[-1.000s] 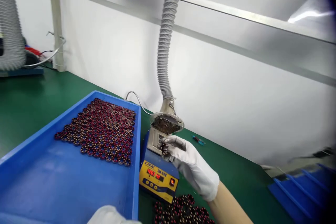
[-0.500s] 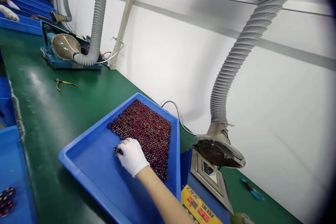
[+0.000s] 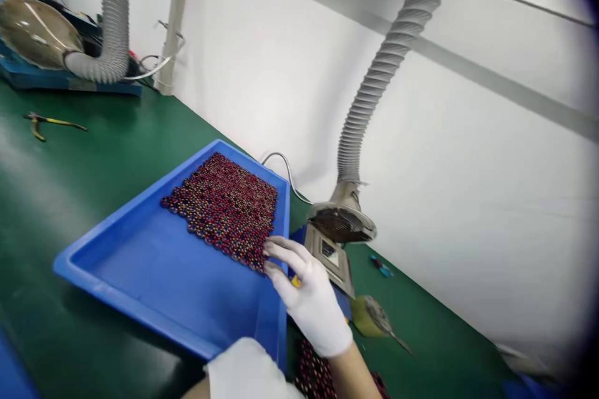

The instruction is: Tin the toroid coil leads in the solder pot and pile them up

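Observation:
Small dark rings with red and gold marks (image 3: 224, 206) are packed side by side in a blue tray (image 3: 140, 318). My right hand (image 3: 309, 296), in a white glove, reaches over the tray's right side. Its thumb and fingers are apart, with the fingertips at the near right corner of the packed rings; I see nothing held. My left hand (image 3: 248, 374), also white-gloved, is at the bottom edge by the tray's near corner. Its fingers are hidden. Beside it, under my right forearm, lies another group of rings (image 3: 316, 374), partly covered.
An extraction hood (image 3: 344, 221) on a grey hose hangs beyond the tray, above a framed device (image 3: 330, 255). Pliers (image 3: 53, 121) lie on the green table (image 3: 126, 131) at left. A blue-handled tool (image 3: 381, 266) and a yellow-green object (image 3: 369, 318) are at right.
The view has swung right. My right hand has gone from the middle front of the rings, where it held a ring, to their right corner and opened. My left hand has come into view.

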The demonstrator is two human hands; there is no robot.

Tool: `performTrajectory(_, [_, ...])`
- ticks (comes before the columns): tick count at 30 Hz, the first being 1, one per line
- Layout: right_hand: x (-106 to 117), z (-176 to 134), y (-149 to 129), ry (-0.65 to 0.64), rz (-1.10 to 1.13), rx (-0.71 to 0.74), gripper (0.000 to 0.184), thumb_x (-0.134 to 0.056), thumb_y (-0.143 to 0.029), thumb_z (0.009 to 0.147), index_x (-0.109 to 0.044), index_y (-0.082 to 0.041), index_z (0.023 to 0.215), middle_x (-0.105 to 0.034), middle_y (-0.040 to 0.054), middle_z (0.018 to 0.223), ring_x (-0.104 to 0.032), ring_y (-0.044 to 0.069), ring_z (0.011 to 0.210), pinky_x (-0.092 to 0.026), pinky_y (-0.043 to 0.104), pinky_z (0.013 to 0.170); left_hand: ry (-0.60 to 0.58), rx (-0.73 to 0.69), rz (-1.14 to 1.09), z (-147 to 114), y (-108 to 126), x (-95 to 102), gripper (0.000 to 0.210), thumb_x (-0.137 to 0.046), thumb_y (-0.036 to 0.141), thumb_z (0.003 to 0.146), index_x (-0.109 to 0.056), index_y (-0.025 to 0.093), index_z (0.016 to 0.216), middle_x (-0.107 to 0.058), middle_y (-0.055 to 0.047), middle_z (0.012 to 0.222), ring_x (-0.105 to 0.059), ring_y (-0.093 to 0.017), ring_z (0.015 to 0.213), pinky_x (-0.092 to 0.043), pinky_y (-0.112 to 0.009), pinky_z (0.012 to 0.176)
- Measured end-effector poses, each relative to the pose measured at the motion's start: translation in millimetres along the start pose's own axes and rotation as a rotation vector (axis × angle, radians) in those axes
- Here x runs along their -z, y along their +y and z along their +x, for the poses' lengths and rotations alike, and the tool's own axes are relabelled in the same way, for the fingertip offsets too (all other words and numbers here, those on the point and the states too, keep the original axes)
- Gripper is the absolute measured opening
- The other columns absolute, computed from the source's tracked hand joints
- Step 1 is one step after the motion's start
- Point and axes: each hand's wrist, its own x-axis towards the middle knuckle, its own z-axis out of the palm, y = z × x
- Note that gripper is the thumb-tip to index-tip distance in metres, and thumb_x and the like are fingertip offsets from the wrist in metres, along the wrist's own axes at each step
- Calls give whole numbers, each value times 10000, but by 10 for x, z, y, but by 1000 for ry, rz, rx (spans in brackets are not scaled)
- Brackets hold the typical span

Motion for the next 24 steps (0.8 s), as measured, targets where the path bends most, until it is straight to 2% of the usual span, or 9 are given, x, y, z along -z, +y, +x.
performTrajectory(2, [139,-473,189,68,64,-172,202,-539,-252,812,-637,-246,989,-638,73,1085,-594,211,999,-468,379,880,-29,20,-3,11,18,38,189,-603,368,789,-666,217,884,-693,-9,712,-625,-146,594,-479,-267,569])
performTrajectory(5, [120,-1147,426,124,77,-435,165,-567,-261,785,-672,-224,907,-674,92,1003,-628,234,941,-484,401,868,-83,79,-162,16,46,127,206,-666,204,670,-711,249,866,-699,18,617,-604,-145,518,-398,-212,489])
performTrajectory(7, [30,-1475,480,105,46,-516,160,-563,-251,784,-682,-203,878,-677,104,982,-630,239,927,-492,400,856,-145,123,-341,14,57,179,211,-607,175,678,-718,221,851,-687,25,645,-579,-128,549,-395,-186,507])
performTrajectory(9, [-59,-1678,437,64,-20,-551,156,-552,-242,790,-687,-190,850,-670,115,982,-623,245,922,-491,406,846,-167,174,-407,10,66,203,207,-540,207,722,-710,177,836,-649,24,640,-529,-112,548,-390,-172,506])
performTrajectory(14, [-154,-1814,185,-100,-230,-580,240,-450,-194,844,-688,-185,818,-652,113,1009,-562,288,973,-432,476,865,-93,345,-413,2,118,138,220,-497,246,755,-673,124,807,-483,51,563,-351,-80,503,-329,-172,470])
performTrajectory(16, [-167,-1796,149,-117,-255,-586,275,-407,-183,861,-681,-193,875,-639,105,1045,-533,289,1005,-409,473,887,-72,372,-384,11,138,97,246,-501,282,762,-676,122,824,-501,43,574,-371,-87,517,-344,-176,490])
performTrajectory(20, [-223,-1698,220,-152,-239,-526,249,-444,-196,839,-657,-208,968,-589,89,1165,-463,292,1108,-363,438,945,-71,391,-279,37,150,43,317,-496,373,779,-688,142,880,-605,13,649,-476,-112,561,-398,-181,552])
performTrajectory(22, [-268,-1626,273,-217,-214,-493,236,-476,-180,811,-661,-194,957,-585,93,1185,-450,302,1129,-351,437,950,-77,410,-259,44,151,34,341,-486,395,786,-686,150,914,-628,8,663,-497,-117,553,-409,-185,551])
performTrajectory(24, [-303,-1547,307,-270,-195,-495,211,-500,-138,767,-673,-145,888,-626,145,1102,-489,325,1081,-362,465,919,-67,425,-235,46,157,34,357,-484,404,787,-681,153,946,-641,4,667,-506,-119,540,-414,-189,542])
